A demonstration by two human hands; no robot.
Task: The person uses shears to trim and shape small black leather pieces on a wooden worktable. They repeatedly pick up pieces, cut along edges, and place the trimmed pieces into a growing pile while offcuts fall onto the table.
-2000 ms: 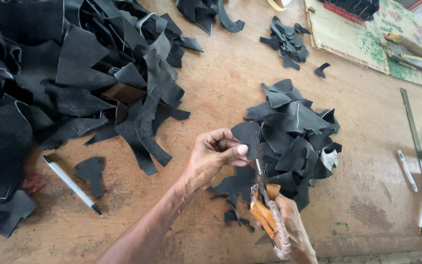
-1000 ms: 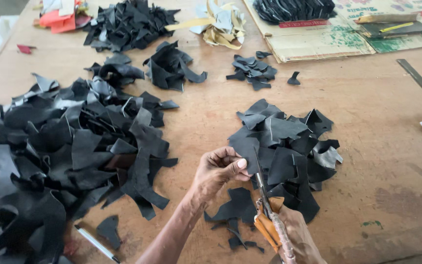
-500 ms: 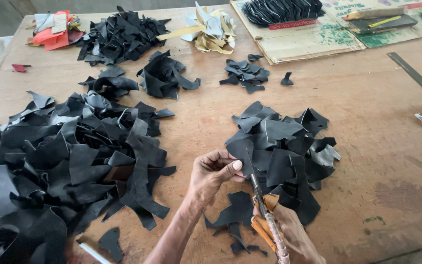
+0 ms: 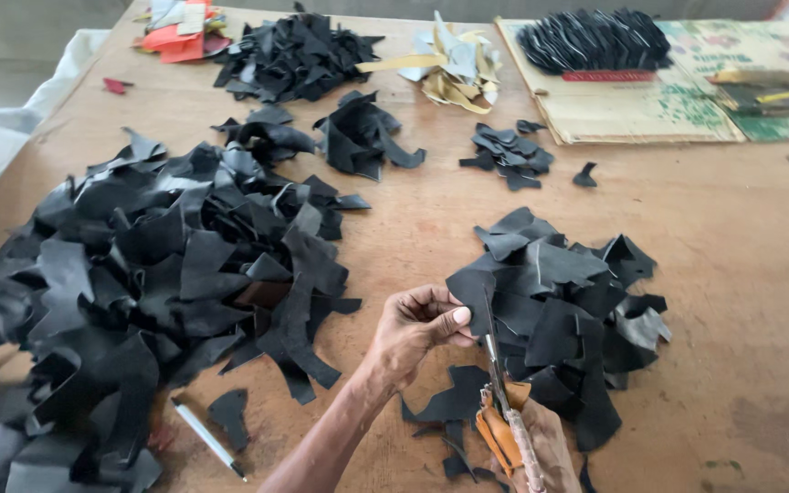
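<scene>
Evidently mid-cut, the left hand [image 4: 417, 329] pinched a black leather scrap [image 4: 473, 294] above the wooden table [image 4: 732, 246] while the right hand [image 4: 541, 447], fingers closed on orange-handled scissors [image 4: 501, 402], likely needed steady, aligned blades next.

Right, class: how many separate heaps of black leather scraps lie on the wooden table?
6: large left heap, one right by the hands, far centre, two middle, small one. Others may lie beyond the frame.

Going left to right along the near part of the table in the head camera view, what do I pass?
Big heap of black scraps → white pen → left hand pinching a black piece → scissors in the right hand → smaller black pile.
</scene>
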